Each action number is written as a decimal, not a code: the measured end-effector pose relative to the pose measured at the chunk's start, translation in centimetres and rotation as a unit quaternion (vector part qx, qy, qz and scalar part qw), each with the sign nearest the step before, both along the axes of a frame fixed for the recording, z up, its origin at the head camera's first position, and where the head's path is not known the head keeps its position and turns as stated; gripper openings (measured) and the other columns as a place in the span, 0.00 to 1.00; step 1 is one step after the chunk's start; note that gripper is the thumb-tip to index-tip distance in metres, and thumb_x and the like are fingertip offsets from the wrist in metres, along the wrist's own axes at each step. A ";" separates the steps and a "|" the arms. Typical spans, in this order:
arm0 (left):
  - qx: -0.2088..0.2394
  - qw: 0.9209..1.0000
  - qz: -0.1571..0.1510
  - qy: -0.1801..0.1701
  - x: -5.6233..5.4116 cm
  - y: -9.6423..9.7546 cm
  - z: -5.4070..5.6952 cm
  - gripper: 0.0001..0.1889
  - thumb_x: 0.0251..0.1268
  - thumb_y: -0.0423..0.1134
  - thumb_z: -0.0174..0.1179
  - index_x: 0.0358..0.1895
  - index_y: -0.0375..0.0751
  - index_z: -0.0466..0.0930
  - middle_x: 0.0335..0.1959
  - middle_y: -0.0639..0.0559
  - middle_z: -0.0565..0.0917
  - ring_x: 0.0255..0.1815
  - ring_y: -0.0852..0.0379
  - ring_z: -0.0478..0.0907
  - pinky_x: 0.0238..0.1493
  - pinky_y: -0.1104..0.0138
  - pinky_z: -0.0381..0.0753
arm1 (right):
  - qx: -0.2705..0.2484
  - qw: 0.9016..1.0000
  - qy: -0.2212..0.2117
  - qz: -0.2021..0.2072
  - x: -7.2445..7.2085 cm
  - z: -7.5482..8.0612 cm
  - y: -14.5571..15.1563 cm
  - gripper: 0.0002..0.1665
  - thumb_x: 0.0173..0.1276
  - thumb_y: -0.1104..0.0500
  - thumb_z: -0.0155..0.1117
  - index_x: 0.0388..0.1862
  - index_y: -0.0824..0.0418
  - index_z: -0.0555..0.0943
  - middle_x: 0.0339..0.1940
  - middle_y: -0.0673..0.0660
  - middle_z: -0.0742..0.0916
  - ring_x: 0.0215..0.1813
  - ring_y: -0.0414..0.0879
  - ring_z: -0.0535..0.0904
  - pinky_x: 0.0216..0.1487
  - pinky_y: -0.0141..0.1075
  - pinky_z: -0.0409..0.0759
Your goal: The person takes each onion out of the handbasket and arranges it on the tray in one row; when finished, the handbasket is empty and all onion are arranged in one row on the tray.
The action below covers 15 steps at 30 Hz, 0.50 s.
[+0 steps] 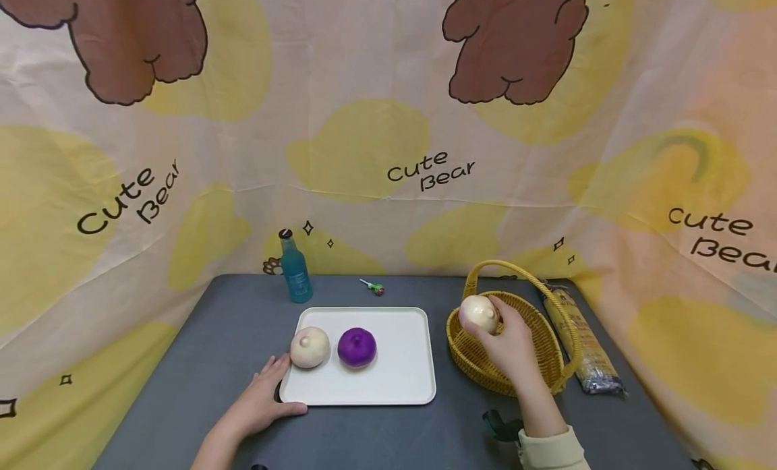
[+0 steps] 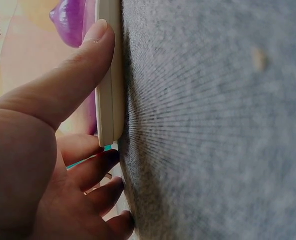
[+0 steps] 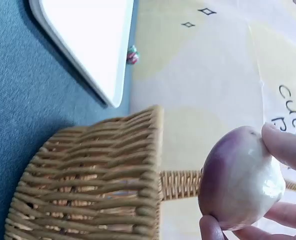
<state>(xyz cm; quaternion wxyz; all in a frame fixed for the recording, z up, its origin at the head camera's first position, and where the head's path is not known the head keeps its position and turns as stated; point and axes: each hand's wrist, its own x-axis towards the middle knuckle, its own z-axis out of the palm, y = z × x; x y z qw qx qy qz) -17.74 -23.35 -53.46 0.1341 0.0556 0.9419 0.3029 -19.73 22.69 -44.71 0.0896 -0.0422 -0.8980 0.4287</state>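
My right hand (image 1: 512, 342) holds a round, glossy white-and-purple turnip-like vegetable (image 1: 477, 314) above the left part of a wicker basket (image 1: 470, 365). In the right wrist view, thumb and fingers pinch this vegetable (image 3: 238, 185) beyond the basket rim. My left hand (image 1: 261, 399) rests at the near left corner of a white tray (image 1: 400, 375), its thumb along the front edge and its fingers spread by the left side. On the tray sit a pale round vegetable (image 1: 310, 347) with a knob on top and a purple round one (image 1: 357, 348) beside it.
Behind the tray stands a blue bottle (image 1: 295, 271), with a small green-and-red item (image 1: 373, 287) lying to its right. A long yellow package (image 1: 585, 342) lies right of the basket. A dark curved object (image 1: 500, 426) is near my right forearm. Patterned cloth surrounds the grey table.
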 end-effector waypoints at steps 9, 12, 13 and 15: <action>-0.001 1.000 0.001 -0.001 0.0 0.0 0.1 0.65 0.44 0.64 0.76 0.78 0.27 0.52 0.79 0.29 0.56 0.80 0.27 0.44 0.75 0.30 0.43 | 0.001 0.999 0.020 0.030 0.1 0.4 -2.0 0.47 0.63 0.46 0.76 0.75 0.62 0.68 0.70 0.66 0.76 0.70 0.63 0.72 0.64 0.59 0.75; -0.001 1.000 -0.001 0.002 0.1 0.0 0.0 0.65 0.44 0.64 0.76 0.78 0.27 0.53 0.79 0.29 0.56 0.80 0.27 0.44 0.74 0.30 0.43 | 0.004 0.999 0.028 0.040 0.0 0.5 -2.7 0.47 0.62 0.46 0.77 0.75 0.63 0.69 0.70 0.66 0.77 0.70 0.63 0.73 0.64 0.59 0.76; 0.000 1.000 -0.001 0.003 0.1 0.0 0.0 0.65 0.44 0.64 0.76 0.78 0.27 0.53 0.79 0.29 0.57 0.80 0.27 0.44 0.74 0.30 0.43 | 0.006 0.999 0.030 0.043 -0.1 0.5 -3.0 0.47 0.62 0.46 0.77 0.75 0.63 0.69 0.70 0.67 0.77 0.70 0.63 0.73 0.64 0.59 0.76; 0.001 1.000 -0.001 0.004 0.1 0.0 0.0 0.64 0.44 0.64 0.76 0.78 0.27 0.53 0.78 0.29 0.57 0.80 0.27 0.44 0.74 0.30 0.43 | 0.012 0.998 0.033 0.045 -0.1 0.5 -3.5 0.47 0.61 0.47 0.77 0.74 0.63 0.70 0.69 0.66 0.78 0.69 0.62 0.74 0.63 0.58 0.77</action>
